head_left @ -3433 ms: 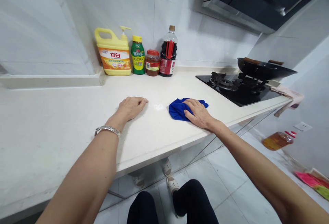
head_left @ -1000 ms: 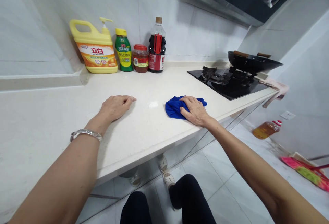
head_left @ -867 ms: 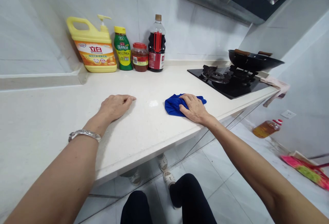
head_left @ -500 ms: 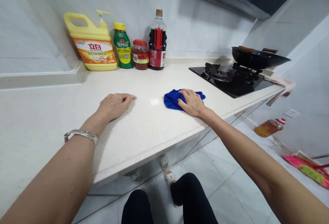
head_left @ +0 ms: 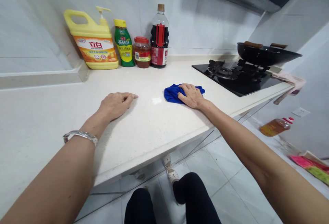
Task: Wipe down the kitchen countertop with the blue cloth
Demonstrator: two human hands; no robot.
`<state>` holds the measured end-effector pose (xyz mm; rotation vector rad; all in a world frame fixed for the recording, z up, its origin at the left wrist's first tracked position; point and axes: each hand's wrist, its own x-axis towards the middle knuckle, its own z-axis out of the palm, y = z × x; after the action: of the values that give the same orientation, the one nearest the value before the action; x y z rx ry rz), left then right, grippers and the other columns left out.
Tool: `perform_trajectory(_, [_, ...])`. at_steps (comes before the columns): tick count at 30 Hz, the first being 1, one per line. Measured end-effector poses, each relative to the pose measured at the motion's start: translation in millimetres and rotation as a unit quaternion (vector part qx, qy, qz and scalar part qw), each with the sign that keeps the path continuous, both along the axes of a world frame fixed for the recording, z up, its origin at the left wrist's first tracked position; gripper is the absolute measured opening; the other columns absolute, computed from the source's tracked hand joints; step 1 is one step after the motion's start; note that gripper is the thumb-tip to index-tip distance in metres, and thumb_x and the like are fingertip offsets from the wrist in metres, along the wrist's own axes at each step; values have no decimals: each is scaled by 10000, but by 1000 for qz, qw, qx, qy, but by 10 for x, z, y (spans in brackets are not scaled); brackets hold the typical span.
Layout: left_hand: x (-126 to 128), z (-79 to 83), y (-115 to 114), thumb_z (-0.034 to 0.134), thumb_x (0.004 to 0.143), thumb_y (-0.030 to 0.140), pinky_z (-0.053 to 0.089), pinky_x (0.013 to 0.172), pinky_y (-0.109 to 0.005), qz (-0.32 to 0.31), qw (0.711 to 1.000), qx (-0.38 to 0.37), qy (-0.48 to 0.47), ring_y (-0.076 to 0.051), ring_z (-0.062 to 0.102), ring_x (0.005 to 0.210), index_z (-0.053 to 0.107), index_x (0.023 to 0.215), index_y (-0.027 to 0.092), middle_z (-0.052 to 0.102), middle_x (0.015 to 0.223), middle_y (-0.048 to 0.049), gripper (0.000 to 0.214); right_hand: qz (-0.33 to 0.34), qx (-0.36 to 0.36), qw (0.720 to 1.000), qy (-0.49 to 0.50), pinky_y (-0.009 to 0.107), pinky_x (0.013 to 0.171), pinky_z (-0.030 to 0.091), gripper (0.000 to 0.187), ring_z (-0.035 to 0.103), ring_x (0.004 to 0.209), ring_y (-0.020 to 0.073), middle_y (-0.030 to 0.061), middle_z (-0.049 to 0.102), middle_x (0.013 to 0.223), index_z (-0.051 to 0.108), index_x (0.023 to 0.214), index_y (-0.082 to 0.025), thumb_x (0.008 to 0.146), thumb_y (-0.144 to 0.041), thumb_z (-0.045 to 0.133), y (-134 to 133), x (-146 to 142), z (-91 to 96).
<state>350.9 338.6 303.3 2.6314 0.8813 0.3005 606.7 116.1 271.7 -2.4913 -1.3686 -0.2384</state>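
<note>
My right hand (head_left: 190, 95) presses a blue cloth (head_left: 171, 93) onto the white countertop (head_left: 138, 128), its fingers bent over the cloth's top. Part of the cloth shows on either side of the hand. To the left, my left hand (head_left: 114, 105) rests on the countertop with nothing visible in it. Its index finger stretches to the right, while the other fingers are partly hidden. A silver bracelet (head_left: 82, 134) circles the left wrist. Bare countertop separates the left fingertip from the cloth.
Along the wall stand a yellow pump jug (head_left: 96, 54), a green squeeze bottle (head_left: 124, 45), a red-lidded jar (head_left: 142, 52) and a dark sauce bottle (head_left: 159, 38). On the right, a black wok (head_left: 267, 54) sits on the gas hob (head_left: 231, 80). An oil bottle (head_left: 275, 127) is low at right.
My right hand and the blue cloth have slid slightly away from me, toward the wall. The left hand stays in place. The whole view has shifted a little.
</note>
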Motion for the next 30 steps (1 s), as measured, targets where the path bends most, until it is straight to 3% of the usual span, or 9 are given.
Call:
perform_trajectory(18, [-19,24,-22,364,945,476,444,805,-370,-8,1000,-12,5,-233,629,835,749,1233,369,756,852,10,493,-19,-5,1000,2,619,1171,366,606,431,1429,371,133,525,1543,521,1475,-204,970,-510,382,205,257,-26])
perform_trajectory(30, [-30,23,-60,384,971,433,451,806,-384,-14,1000,-25,-11,-202,599,726,763,1211,347,773,867,1,457,-41,4,999,13,628,1160,373,658,458,1403,388,132,537,1533,538,1478,-201,942,-557,397,318,551,-57])
